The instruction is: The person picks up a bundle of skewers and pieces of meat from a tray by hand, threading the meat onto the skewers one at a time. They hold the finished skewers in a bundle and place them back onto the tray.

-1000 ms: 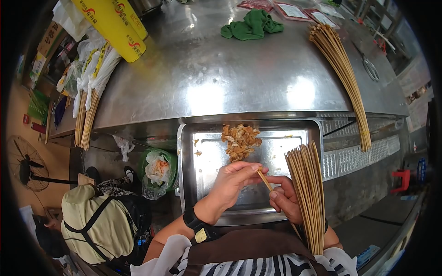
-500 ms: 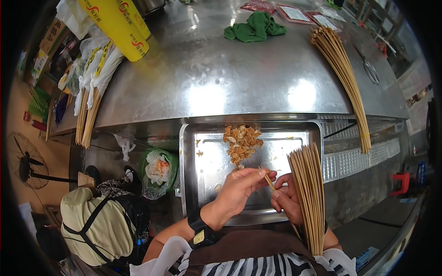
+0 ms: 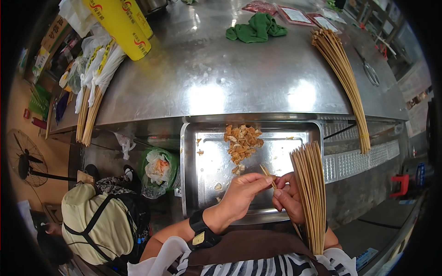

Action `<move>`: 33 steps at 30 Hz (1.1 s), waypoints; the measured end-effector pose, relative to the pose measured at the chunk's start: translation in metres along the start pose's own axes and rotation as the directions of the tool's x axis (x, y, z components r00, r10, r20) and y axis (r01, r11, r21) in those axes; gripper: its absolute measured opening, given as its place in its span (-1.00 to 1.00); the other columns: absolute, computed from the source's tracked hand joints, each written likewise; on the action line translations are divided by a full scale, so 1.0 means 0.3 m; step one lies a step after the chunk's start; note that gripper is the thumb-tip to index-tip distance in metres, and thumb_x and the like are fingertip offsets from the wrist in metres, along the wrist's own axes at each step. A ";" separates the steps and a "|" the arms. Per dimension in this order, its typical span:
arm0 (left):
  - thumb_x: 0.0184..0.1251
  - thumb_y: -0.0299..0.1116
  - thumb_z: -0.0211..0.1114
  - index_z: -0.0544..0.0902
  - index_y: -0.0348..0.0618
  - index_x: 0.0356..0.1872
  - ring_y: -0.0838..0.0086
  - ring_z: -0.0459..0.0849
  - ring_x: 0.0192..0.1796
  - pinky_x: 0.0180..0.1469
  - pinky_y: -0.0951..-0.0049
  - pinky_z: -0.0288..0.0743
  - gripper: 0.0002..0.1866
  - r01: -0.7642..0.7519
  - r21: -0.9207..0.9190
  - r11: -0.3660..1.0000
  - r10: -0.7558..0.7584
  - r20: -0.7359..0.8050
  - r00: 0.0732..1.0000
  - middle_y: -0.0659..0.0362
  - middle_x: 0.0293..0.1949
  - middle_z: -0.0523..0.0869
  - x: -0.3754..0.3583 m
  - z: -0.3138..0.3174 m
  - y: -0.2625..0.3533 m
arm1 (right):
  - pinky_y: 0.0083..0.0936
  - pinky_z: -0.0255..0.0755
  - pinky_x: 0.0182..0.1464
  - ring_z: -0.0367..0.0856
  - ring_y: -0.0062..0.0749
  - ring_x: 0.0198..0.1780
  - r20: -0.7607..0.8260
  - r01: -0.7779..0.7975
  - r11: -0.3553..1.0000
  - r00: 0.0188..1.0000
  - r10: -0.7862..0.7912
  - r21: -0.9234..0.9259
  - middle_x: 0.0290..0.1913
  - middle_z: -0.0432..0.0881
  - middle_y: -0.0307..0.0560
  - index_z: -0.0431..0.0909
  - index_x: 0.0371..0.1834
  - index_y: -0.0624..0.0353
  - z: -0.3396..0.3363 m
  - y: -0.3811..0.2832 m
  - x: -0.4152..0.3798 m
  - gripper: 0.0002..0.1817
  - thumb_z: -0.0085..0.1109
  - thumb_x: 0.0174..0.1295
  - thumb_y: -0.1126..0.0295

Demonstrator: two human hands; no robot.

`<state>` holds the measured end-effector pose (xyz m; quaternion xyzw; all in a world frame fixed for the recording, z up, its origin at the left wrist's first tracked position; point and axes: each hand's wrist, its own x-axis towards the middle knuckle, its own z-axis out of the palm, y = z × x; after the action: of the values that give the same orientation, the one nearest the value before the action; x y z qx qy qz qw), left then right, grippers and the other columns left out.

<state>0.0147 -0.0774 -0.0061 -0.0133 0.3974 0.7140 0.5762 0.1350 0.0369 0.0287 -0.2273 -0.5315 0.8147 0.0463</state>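
Observation:
My left hand [image 3: 241,195] is pinched closed around a thin bamboo skewer [image 3: 265,170], just below its pointed tip. Any small food piece between those fingertips is too hidden to make out. Lower down, my right hand [image 3: 288,200] grips the same skewer. A thick bundle of bamboo skewers [image 3: 311,193] stands points-up against my right hand and forearm, covering part of them. Beneath both hands is a rectangular metal tray [image 3: 183,170]. A pile of flat brown food pieces [image 3: 242,141] lies in its far half, with a few loose scraps near the left side.
Beyond the tray is a steel table [image 3: 239,87] holding a green cloth [image 3: 258,28], more skewers [image 3: 345,78], scissors [image 3: 369,72] and yellow rolls [image 3: 124,32]. A green-lined waste bag [image 3: 158,172] is left of the tray. Another person [image 3: 99,225] is close by at lower left.
My left fingertips have slid a little down the skewer, toward my right hand, so more of its tip shows. The person at lower left has shifted slightly. The food pile looks unchanged.

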 end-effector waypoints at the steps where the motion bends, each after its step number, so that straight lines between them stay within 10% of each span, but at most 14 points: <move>1: 0.29 -0.48 0.19 0.64 -0.33 -0.21 0.41 0.61 -0.08 0.06 0.44 0.43 -0.85 -0.019 0.023 1.000 0.019 0.005 1.000 0.04 -0.16 0.68 0.001 0.001 0.000 | -0.68 0.27 -0.47 0.35 -0.60 -0.50 0.003 0.003 1.000 1.000 -0.003 -0.014 -0.24 0.35 -0.14 0.23 -0.23 0.19 0.000 -0.001 0.000 -0.87 -0.03 0.26 0.57; 5: 0.29 -0.49 0.17 0.64 -0.32 -0.22 0.43 0.60 -0.08 0.06 0.45 0.43 -0.86 -0.039 0.045 0.998 0.038 0.024 0.999 0.05 -0.14 0.67 0.020 -0.005 0.003 | -0.59 0.39 -0.30 0.45 -0.50 -0.37 -0.068 0.002 0.974 0.998 -0.018 -0.228 -0.19 0.39 -0.10 0.31 -0.19 0.23 -0.003 -0.014 0.003 -0.83 0.05 0.18 0.57; 7: 0.29 -0.49 0.17 0.65 -0.31 -0.23 0.44 0.60 -0.07 0.05 0.46 0.43 -0.86 -0.035 0.052 0.998 0.033 0.037 0.999 0.05 -0.13 0.66 0.032 -0.005 0.014 | -0.44 0.41 -0.04 0.51 -0.34 -0.14 0.118 0.344 0.552 0.907 -0.404 -0.760 -0.16 0.45 -0.09 0.43 -0.17 0.24 0.003 -0.045 0.007 -0.77 0.13 0.08 0.55; 11: 0.26 -0.41 0.24 0.66 -0.30 -0.26 0.54 0.57 -0.04 0.02 0.58 0.40 -0.84 0.014 0.082 0.997 -0.020 0.071 0.997 0.12 -0.11 0.65 0.064 -0.021 0.011 | -0.36 0.33 0.13 0.47 -0.28 0.04 0.184 0.399 0.516 0.890 -0.418 -0.758 -0.14 0.51 -0.07 0.52 -0.17 0.23 -0.002 -0.075 0.001 -0.74 0.18 0.01 0.53; 15: 0.27 -0.40 0.23 0.62 -0.30 -0.19 0.52 0.55 -0.01 0.03 0.57 0.40 -0.81 0.017 0.306 0.952 -0.047 0.093 0.995 0.09 0.01 0.59 0.089 -0.018 0.027 | -0.55 0.45 -0.27 0.58 -0.50 -0.36 0.405 0.308 0.803 0.910 -0.092 -0.510 -0.42 0.59 -0.16 0.51 -0.13 0.23 -0.012 -0.072 -0.020 -0.84 0.02 0.26 0.48; 18: 0.27 -0.54 0.17 0.50 -0.26 0.03 0.47 0.56 0.00 0.10 0.46 0.42 -0.70 -0.155 0.732 0.663 0.275 -0.045 0.960 0.10 0.00 0.59 0.096 -0.004 0.022 | -0.59 0.44 -0.29 0.56 -0.53 -0.36 0.282 0.119 0.865 0.959 0.027 -0.488 -0.40 0.59 -0.14 0.48 -0.08 0.24 -0.016 -0.030 -0.004 -0.81 -0.06 0.34 0.43; 20: 0.27 -0.54 0.18 0.39 -0.24 0.14 0.49 0.55 0.02 0.05 0.50 0.46 -0.60 -0.463 0.742 0.485 0.473 0.222 0.852 0.11 -0.01 0.58 0.065 0.047 0.085 | -0.59 0.43 -0.27 0.56 -0.55 -0.35 0.249 0.074 0.798 0.964 0.097 -0.598 -0.41 0.58 -0.14 0.46 -0.04 0.24 -0.016 -0.042 0.013 -0.78 -0.10 0.36 0.40; 22: 0.29 -0.51 0.18 0.40 -0.26 0.12 0.48 0.57 0.00 0.01 0.52 0.49 -0.62 -0.232 0.268 0.935 0.155 0.278 0.948 0.11 -0.04 0.59 0.024 0.110 0.145 | -0.59 0.44 -0.24 0.55 -0.55 -0.33 0.199 0.023 0.836 0.974 0.104 -0.548 -0.41 0.57 -0.16 0.46 -0.03 0.24 -0.023 -0.007 0.025 -0.77 -0.10 0.37 0.39; 28: 0.31 -0.48 0.18 0.48 -0.30 -0.07 0.51 0.66 -0.21 -0.14 0.55 0.57 -0.79 -0.148 0.188 0.971 0.105 0.222 0.969 0.10 -0.20 0.66 0.060 0.111 0.122 | -0.55 0.46 -0.16 0.57 -0.50 -0.27 0.272 0.181 0.656 0.961 0.039 -0.733 -0.34 0.56 -0.14 0.47 -0.03 0.24 -0.048 0.012 0.048 -0.77 -0.04 0.33 0.40; 30: 0.30 -0.48 0.19 0.50 -0.30 -0.12 0.51 0.67 -0.26 -0.19 0.56 0.58 -0.82 -0.166 0.199 0.966 0.126 0.200 0.972 0.11 -0.24 0.67 0.060 0.109 0.122 | -0.56 0.45 -0.19 0.55 -0.46 -0.24 0.350 0.455 0.330 0.876 -0.332 -0.827 -0.33 0.54 -0.17 0.54 -0.20 0.23 -0.044 -0.004 0.049 -0.84 0.15 0.14 0.49; 31: 0.29 -0.49 0.20 0.51 -0.30 -0.14 0.51 0.67 -0.28 -0.20 0.56 0.59 -0.83 -0.178 0.212 0.961 0.135 0.203 0.970 0.12 -0.26 0.67 0.057 0.104 0.125 | -0.56 0.45 -0.19 0.55 -0.46 -0.24 0.349 0.455 0.331 0.876 -0.331 -0.827 -0.33 0.54 -0.17 0.54 -0.20 0.23 -0.041 -0.001 0.045 -0.84 0.15 0.14 0.49; 33: 0.28 -0.49 0.21 0.52 -0.30 -0.16 0.51 0.67 -0.31 -0.22 0.56 0.60 -0.84 -0.189 0.224 0.956 0.144 0.202 0.969 0.12 -0.29 0.68 0.050 0.097 0.130 | -0.54 0.44 -0.15 0.52 -0.46 -0.20 0.069 0.199 0.865 0.980 -0.189 -0.461 -0.29 0.54 -0.18 0.51 -0.21 0.21 -0.034 0.007 0.035 -0.79 0.22 0.07 0.56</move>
<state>-0.0101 -0.0491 0.0283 0.1563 0.4263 0.7047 0.5452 0.1301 0.0479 0.0201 -0.1684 -0.7319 0.6569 0.0663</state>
